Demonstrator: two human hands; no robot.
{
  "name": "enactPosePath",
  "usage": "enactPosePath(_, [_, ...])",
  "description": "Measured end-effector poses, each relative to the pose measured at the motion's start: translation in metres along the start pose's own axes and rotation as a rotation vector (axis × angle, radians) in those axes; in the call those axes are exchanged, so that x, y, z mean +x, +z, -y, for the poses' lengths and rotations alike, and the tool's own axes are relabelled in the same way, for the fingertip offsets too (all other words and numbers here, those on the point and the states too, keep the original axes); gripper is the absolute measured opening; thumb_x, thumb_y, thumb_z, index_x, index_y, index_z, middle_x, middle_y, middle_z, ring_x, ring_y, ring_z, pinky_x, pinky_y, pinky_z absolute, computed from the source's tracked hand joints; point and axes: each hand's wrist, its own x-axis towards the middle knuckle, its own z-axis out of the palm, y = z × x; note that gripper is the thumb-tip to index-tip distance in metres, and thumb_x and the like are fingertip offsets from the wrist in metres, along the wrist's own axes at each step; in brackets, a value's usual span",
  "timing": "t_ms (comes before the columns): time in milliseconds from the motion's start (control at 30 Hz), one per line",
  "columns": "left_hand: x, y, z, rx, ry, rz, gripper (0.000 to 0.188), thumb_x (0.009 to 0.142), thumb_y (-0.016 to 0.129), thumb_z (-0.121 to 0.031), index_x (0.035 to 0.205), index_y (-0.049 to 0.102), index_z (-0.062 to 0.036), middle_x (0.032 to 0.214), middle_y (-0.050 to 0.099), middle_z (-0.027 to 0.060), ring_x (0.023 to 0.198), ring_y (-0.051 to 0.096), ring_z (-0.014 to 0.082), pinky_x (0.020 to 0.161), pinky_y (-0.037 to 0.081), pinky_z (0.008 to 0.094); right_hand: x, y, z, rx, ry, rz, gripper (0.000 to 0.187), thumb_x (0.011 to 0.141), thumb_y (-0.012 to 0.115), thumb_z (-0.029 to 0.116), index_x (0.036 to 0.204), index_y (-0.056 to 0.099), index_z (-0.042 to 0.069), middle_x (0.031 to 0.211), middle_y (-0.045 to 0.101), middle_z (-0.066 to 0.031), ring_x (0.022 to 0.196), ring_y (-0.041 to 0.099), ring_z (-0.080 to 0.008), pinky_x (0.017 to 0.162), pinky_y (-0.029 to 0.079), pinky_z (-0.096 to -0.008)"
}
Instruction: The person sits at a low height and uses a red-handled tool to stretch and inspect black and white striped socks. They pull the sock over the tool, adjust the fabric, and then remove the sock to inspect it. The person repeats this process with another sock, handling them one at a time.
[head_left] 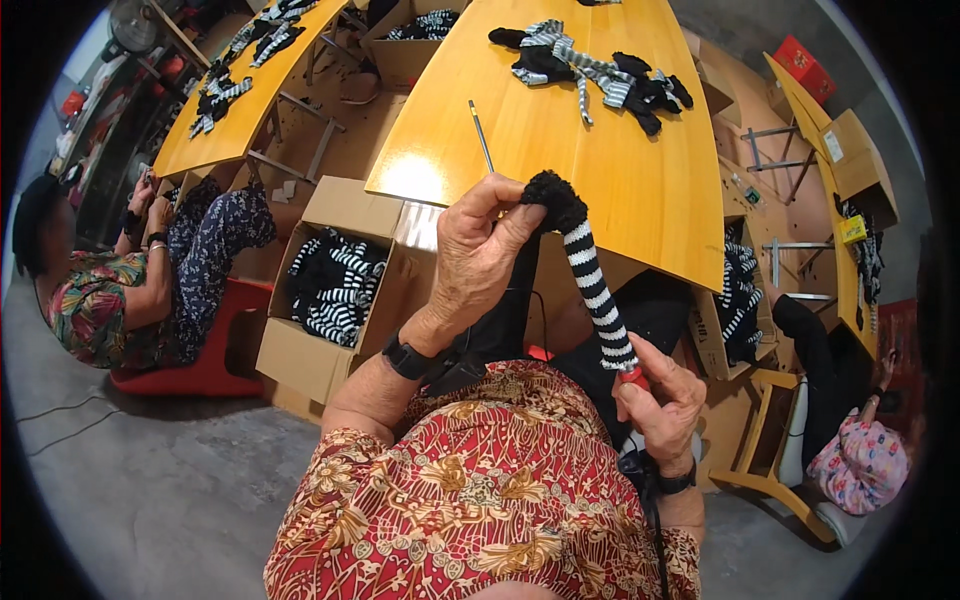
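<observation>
A black-and-white striped knitted tube (pixel 590 285) stretches slantwise between my hands, above my lap. At its upper end is a dark, fuzzy black knitted part (pixel 556 198). My left hand (pixel 475 250) pinches that black part between thumb and fingers. Lower down on the right, my right hand (pixel 660 405) is closed around a red piece (pixel 633 376) at the tube's lower end. Most of the red piece is hidden by the fingers, so its kind does not show. A thin metal rod (pixel 481 138) lies on the yellow table (pixel 440 130) beyond my left hand.
Black and striped knitted pieces (pixel 600 75) lie across the table. An open cardboard box (pixel 340 205) of striped knits stands left; another box (pixel 712 320) is at the right. One person (pixel 110 290) sits left on a red chair (pixel 220 350), another person (pixel 860 460) right.
</observation>
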Motion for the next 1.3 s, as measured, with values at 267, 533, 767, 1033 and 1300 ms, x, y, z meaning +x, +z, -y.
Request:
enactPosePath(267, [-0.010, 0.020, 0.013, -0.122, -0.054, -0.032, 0.012, 0.097, 0.060, -0.009, 0.105, 0.062, -0.0004, 0.094, 0.066, 0.0001, 0.086, 0.058, 0.0063, 0.078, 0.048, 0.0217, 0.024, 0.012, -0.002, -0.359, -0.474, -0.023, 0.052, 0.068, 0.066, -0.009, 0.120, 0.063, -0.005, 0.073, 0.061, -0.0099, 0.059, 0.059, -0.0170, 0.056, 0.047, -0.0265])
enactPosePath(533, [-0.004, -0.010, -0.010, -0.138, -0.175, 0.117, 0.035, 0.094, 0.063, -0.011, 0.126, 0.055, -0.0002, 0.111, 0.065, 0.0062, 0.102, 0.060, 0.0122, 0.093, 0.048, 0.0264, 0.025, -0.006, 0.002, -0.469, -0.445, 0.042, 0.055, 0.067, 0.067, -0.009, 0.121, 0.064, -0.001, 0.069, 0.058, -0.0071, 0.057, 0.057, -0.0166, 0.053, 0.046, -0.0275])
enactPosePath(767, [0.007, -0.028, -0.016, 0.339, 0.266, 0.189, 0.031, 0.078, 0.074, -0.001, 0.108, 0.068, -0.0072, 0.101, 0.068, 0.0067, 0.098, 0.064, 0.0183, 0.083, 0.051, 0.0292, 0.021, -0.007, 0.006, -0.474, -0.432, 0.068, 0.054, 0.068, 0.066, -0.009, 0.121, 0.063, -0.001, 0.069, 0.059, -0.0074, 0.058, 0.058, -0.0169, 0.053, 0.046, -0.0277])
enactPosePath(1033, [0.006, -0.022, -0.029, 0.712, 0.388, 0.178, 0.027, 0.073, 0.072, 0.006, 0.096, 0.066, -0.0053, 0.098, 0.066, 0.0101, 0.095, 0.065, 0.0243, 0.076, 0.055, 0.0317, 0.021, -0.003, 0.009, -0.515, -0.395, 0.061, 0.053, 0.069, 0.067, -0.008, 0.122, 0.063, -0.002, 0.069, 0.058, -0.0078, 0.058, 0.057, -0.0175, 0.053, 0.046, -0.0283])
enactPosePath(1300, [0.012, -0.030, -0.022, 0.528, 0.244, 0.229, 0.018, 0.081, 0.067, 0.005, 0.096, 0.068, -0.0038, 0.095, 0.067, 0.0099, 0.089, 0.066, 0.0234, 0.077, 0.053, 0.0317, 0.021, -0.005, 0.005, -0.491, -0.341, 0.068, 0.053, 0.070, 0.066, -0.008, 0.122, 0.063, -0.002, 0.070, 0.057, -0.0074, 0.057, 0.054, -0.0156, 0.053, 0.044, -0.0274])
